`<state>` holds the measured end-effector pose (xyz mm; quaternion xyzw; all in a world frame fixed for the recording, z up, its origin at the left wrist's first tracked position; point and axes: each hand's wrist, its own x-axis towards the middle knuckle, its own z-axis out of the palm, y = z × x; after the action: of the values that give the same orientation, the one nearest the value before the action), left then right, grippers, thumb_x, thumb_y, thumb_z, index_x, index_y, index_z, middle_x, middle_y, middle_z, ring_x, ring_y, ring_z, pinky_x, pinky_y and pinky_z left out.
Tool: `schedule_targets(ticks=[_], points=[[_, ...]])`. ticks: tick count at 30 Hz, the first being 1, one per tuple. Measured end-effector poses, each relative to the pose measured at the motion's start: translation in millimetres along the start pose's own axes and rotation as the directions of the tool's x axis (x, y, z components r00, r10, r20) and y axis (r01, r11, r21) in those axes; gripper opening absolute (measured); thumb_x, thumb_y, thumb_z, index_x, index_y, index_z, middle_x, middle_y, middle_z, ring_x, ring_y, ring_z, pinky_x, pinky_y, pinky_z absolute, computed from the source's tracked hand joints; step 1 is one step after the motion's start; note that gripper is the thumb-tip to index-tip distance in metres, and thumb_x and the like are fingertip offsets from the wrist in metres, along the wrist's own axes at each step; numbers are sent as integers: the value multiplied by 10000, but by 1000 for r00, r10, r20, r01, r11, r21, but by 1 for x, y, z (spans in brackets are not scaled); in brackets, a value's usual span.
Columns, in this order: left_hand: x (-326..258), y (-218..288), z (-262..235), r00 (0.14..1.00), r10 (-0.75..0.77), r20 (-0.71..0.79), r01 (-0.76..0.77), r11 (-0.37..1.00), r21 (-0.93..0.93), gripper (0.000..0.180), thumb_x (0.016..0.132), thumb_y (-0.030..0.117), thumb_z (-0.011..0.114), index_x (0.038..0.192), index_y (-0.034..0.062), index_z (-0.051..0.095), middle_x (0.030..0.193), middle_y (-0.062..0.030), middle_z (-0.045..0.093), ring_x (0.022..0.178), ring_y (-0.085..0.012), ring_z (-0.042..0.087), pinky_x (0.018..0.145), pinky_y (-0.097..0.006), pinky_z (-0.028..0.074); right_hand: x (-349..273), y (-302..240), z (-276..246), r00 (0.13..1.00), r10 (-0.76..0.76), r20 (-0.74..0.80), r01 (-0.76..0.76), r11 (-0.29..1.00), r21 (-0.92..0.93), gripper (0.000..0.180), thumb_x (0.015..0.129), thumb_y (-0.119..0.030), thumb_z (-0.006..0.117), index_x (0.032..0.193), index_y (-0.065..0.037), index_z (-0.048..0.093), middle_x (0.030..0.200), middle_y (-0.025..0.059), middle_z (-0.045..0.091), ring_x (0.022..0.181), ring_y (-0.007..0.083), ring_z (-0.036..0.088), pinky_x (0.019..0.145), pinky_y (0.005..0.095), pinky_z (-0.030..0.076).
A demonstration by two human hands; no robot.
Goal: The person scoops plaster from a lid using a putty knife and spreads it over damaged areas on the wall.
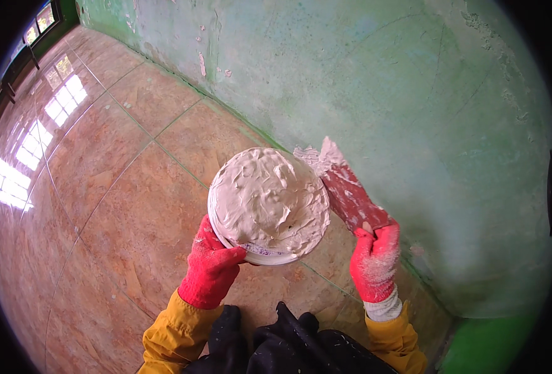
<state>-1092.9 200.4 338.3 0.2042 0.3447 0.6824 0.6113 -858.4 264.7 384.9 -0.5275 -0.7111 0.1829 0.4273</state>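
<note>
Putty [268, 199] fills a round white tub [270, 254] to the brim, and the tub is held up over the tiled floor [120, 187], just beside the base of the green wall [413, 112]. Left hand [210, 268], in a red glove, grips the tub's near rim from below. Right hand [374, 262], also red-gloved, is wrapped around the handle of a red scraper [351, 196], whose putty-loaded blade tip touches the tub's far right rim.

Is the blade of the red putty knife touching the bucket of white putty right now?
Cannot tell. In the head view the putty knife blade sits against the bucket rim, but overlap hides any contact or gap.
</note>
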Motion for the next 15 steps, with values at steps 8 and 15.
schedule_targets(ticks=[8, 15], points=[[3, -10, 1, 1000, 5, 18, -5, 999, -32, 760, 641, 32, 582, 1350, 34, 310, 1289, -106, 475, 1128, -238, 505, 908, -342, 429, -11, 13, 1, 996, 88, 13, -88, 996, -11, 154, 853, -4, 459, 1001, 36, 463, 901, 158, 585, 729, 225, 622, 659, 316, 496], [4, -11, 3, 999, -28, 17, 29, 999, -34, 771, 649, 48, 580, 1365, 40, 293, 1299, -106, 467, 1128, -241, 506, 904, -347, 436, -29, 33, -3, 978, 176, 115, -174, 984, -28, 181, 878, 8, 438, 1059, 19, 446, 964, 128, 576, 842, 170, 568, 737, 290, 473]])
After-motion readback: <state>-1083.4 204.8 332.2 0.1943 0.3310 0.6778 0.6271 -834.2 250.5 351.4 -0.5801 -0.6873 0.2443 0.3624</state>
